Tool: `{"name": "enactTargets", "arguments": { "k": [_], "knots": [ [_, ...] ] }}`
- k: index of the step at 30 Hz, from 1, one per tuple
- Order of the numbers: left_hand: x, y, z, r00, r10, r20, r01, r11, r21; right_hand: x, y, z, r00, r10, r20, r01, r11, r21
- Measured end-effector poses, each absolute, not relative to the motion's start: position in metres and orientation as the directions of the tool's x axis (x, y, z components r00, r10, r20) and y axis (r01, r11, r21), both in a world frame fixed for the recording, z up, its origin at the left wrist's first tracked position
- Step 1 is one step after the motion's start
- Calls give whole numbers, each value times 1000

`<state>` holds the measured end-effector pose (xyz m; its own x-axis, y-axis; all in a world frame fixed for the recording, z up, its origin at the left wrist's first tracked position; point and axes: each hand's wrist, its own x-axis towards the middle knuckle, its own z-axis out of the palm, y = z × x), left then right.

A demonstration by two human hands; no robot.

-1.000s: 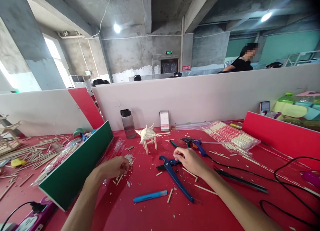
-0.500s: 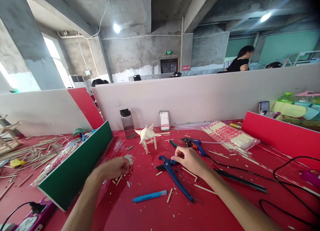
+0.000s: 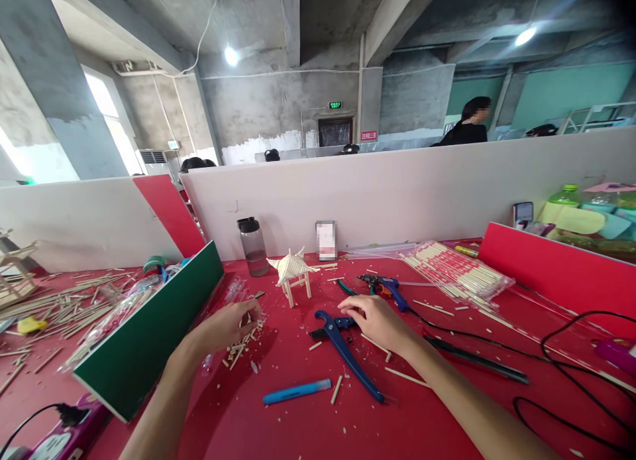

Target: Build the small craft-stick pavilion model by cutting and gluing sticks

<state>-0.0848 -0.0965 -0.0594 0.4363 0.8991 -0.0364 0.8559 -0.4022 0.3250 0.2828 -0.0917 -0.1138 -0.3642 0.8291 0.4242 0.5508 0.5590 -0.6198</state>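
My left hand (image 3: 227,326) hovers over a small pile of cut stick bits (image 3: 243,345), fingers curved and parted from the thumb, with nothing visible in them. My right hand (image 3: 373,319) hangs with loosely bent fingers beside the head of a blue-handled cutter (image 3: 348,357); it appears to hold nothing. Between and beyond both hands stands a little pavilion model (image 3: 292,269) made of wooden sticks, with a pointed roof on legs. A blue marker (image 3: 297,392) lies nearer to me, beside a short stick (image 3: 336,390).
A blue glue gun (image 3: 392,291) with a black cord lies beyond my right hand. Bagged sticks (image 3: 454,271) are at the right. A water bottle (image 3: 252,248) and a phone (image 3: 326,240) stand at the back. A green board (image 3: 154,331) borders the left side.
My left hand has opened and risen slightly, uncovering more stick bits beneath it. My right hand's fingers have straightened a little. The model and tools have stayed put.
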Motion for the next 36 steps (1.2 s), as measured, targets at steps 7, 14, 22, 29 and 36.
{"name": "enactTargets", "arguments": {
  "k": [7, 14, 22, 29, 36],
  "knots": [
    [-84, -94, -62, 495, 868, -24, 820, -458, 345, 283, -92, -111, -333, 851, 405, 590, 523, -615],
    [-71, -100, -58, 520, 853, 46, 767, -490, 415, 282, -99, -103, -364, 826, 429, 611, 560, -559],
    [-71, -101, -53, 511, 843, 170, 685, -518, 512, 280, -100, -102, -362, 819, 445, 630, 567, -531],
    [-52, -107, -55, 502, 843, 192, 639, -511, 575, 277, -105, -100, -390, 802, 452, 571, 596, -565],
    [8, -121, -74, 471, 806, 359, 347, -543, 764, 251, -126, -93, -458, 687, 564, 365, 724, -586]
  ]
}}
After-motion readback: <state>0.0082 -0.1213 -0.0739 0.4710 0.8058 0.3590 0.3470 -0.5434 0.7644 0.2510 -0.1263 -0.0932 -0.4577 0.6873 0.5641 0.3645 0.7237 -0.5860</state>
